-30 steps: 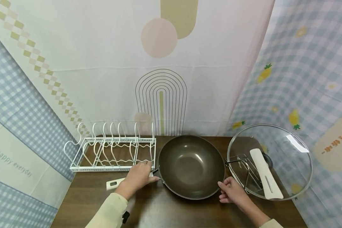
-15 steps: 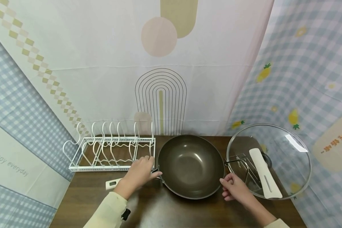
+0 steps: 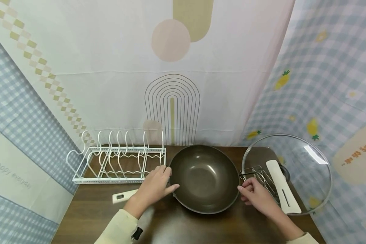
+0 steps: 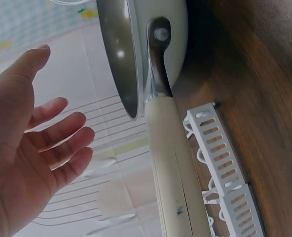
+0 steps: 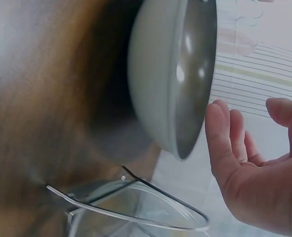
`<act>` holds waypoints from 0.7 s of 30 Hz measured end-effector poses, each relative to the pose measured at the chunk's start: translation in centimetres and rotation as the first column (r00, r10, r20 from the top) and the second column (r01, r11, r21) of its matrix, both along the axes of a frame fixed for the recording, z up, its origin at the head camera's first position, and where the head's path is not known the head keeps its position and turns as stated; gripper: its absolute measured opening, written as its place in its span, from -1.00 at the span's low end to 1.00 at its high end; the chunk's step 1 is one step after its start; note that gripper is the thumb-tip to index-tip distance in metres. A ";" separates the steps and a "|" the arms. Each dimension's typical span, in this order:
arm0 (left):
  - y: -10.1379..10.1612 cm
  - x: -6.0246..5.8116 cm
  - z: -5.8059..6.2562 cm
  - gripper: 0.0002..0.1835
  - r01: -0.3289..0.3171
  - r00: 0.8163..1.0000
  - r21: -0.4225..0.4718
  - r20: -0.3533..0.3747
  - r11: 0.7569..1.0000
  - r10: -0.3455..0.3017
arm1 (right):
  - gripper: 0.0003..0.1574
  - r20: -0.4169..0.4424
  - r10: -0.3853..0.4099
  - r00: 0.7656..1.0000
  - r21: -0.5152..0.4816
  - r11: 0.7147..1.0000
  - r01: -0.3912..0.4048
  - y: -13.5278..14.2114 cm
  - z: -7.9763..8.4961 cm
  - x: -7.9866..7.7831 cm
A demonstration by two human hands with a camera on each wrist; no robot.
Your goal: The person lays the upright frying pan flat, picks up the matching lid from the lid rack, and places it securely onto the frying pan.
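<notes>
A wide dark-lined wok (image 3: 204,179) sits on the table, its outside pale in both wrist views. Its cream handle (image 3: 123,196) points left, partly hidden by my left hand (image 3: 154,184). That hand hovers over the handle's root with thumb spread and fingers relaxed. In the left wrist view, a gap shows between the left hand (image 4: 32,128) and the handle (image 4: 173,163). At the wok's right rim is my right hand (image 3: 256,195), fingers loosely bent. The right wrist view has the right hand (image 5: 254,153) holding nothing, fingertips beside the rim of the wok (image 5: 156,74).
A white wire rack (image 3: 113,181) with upright loops stands left of the wok. To the right, a large glass lid (image 3: 311,169) with a long cream handle (image 3: 282,186) leans tilted in a wire stand (image 3: 256,174). Patterned cloth (image 3: 122,95) hangs behind the brown table (image 3: 183,230).
My left hand has lifted off the handle and shifted slightly right, its thumb now over the wok's edge. My right hand has moved a little up and right along the rim. The wok stays put.
</notes>
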State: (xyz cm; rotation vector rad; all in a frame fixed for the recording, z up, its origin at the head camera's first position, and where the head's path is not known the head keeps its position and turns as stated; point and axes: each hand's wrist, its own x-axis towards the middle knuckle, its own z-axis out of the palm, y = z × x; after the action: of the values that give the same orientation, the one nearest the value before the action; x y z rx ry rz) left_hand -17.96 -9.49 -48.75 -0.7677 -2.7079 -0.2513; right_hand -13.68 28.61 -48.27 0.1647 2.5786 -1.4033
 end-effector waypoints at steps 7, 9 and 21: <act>1.1 0.2 0.2 -0.43 0.031 0.999 0.030 -0.018 0.999 -0.031 | -0.41 -0.077 0.053 0.996 0.080 0.996 -0.046 1.0 1.7 -0.1; 1.4 0.2 0.1 -0.43 0.042 0.999 0.043 -0.022 0.998 -0.041 | -0.43 -0.106 0.064 0.992 0.122 0.991 -0.051 1.2 2.0 -0.1; 3.1 0.4 -0.2 -0.40 0.100 0.995 0.116 -0.012 0.988 -0.099 | -0.48 -0.204 0.086 0.975 0.206 0.978 -0.043 2.2 3.3 0.3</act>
State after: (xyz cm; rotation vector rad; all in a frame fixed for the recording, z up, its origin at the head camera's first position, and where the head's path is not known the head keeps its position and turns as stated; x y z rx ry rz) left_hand -17.55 -6.37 -48.98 -0.8685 -2.6251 -0.4257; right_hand -13.37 30.85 -44.98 -0.0423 2.8701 -1.1946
